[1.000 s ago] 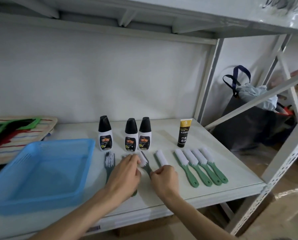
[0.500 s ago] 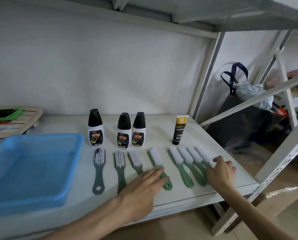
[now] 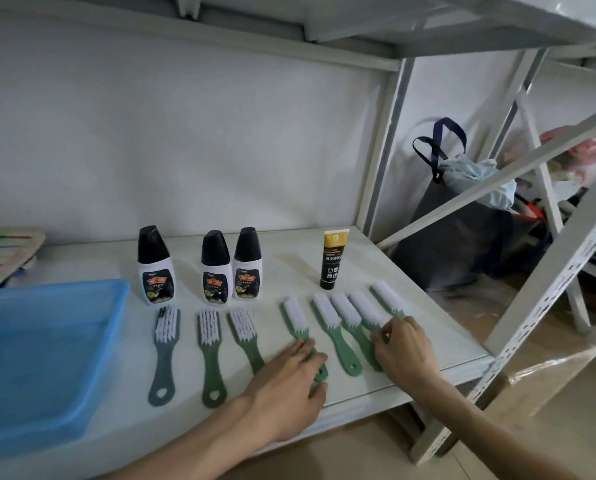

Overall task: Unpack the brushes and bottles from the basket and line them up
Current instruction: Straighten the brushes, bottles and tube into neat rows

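The blue basket (image 3: 47, 358) sits empty at the left of the white shelf (image 3: 289, 268). Three white bottles with black caps (image 3: 217, 271) and a black-and-yellow tube (image 3: 332, 259) stand in a row at the back. Several brushes lie side by side in front: one grey brush (image 3: 165, 355) and green brushes (image 3: 334, 334) with white bristles. My left hand (image 3: 289, 389) lies flat with its fingertips on the handle of the fourth brush (image 3: 296, 320). My right hand (image 3: 402, 348) pinches the handle of a green brush (image 3: 369, 311) near the right end, hiding the handles there.
A striped woven mat (image 3: 9, 251) lies at the far left behind the basket. Metal shelf uprights and a diagonal brace (image 3: 497, 181) stand at the right, with a dark bag (image 3: 462, 237) on the floor beyond. The shelf's front edge is just under my wrists.
A second ago both hands were at the middle brushes. My right hand went to the right-end brushes and has now closed on a handle there; my left hand rests on the fourth brush.
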